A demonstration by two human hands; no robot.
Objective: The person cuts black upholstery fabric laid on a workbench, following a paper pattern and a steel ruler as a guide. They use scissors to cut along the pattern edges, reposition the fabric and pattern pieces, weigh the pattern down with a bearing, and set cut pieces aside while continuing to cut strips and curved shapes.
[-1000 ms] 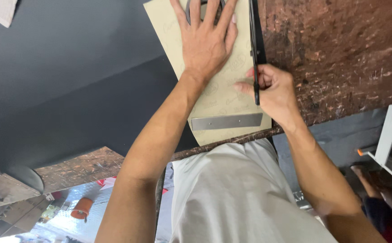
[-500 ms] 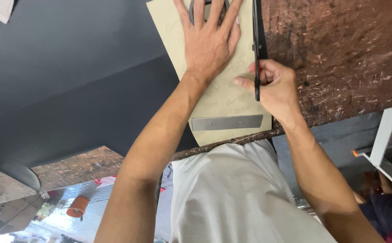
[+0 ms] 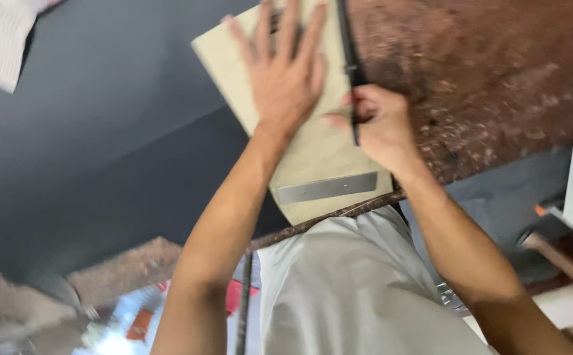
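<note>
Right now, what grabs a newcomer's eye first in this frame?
Top centre, the left hand lies flat with fingers spread on a pale beige board that bears a grey metal strip near its lower edge. Just right of it, the right hand grips a thin dark blade-like tool along the board's right edge. Beneath lie a rough reddish-brown worktop and, to the left, a dark grey sheet.
</note>
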